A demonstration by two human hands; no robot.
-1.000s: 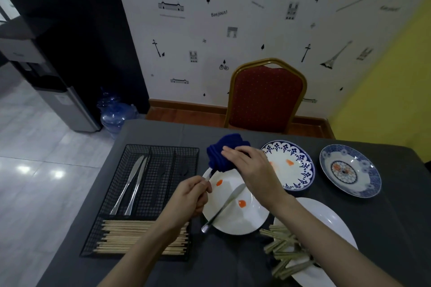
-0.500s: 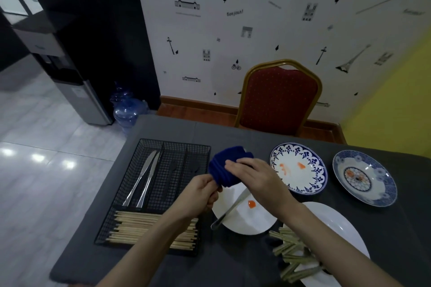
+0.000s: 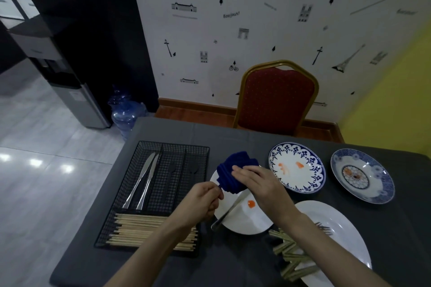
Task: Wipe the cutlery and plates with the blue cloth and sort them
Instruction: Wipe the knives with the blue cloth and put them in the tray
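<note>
Dark-grey-covered desk (image 3: 163,130). The right hand (image 3: 258,184) is clenched around a bunched dark blue cloth (image 3: 233,171), held above the far edge of a round white plate (image 3: 247,221). The left hand (image 3: 203,200), fingers pinched together, grips a thin utensil end entering the cloth; its type cannot be told. A steel knife (image 3: 229,211) and an orange smear lie on the white plate. Left of that plate: a black wire-mesh cutlery tray (image 3: 163,147) holding two steel knives (image 3: 144,182) and pale wooden chopsticks (image 3: 144,228). Right of it: a blue-patterned plate (image 3: 296,168).
</note>
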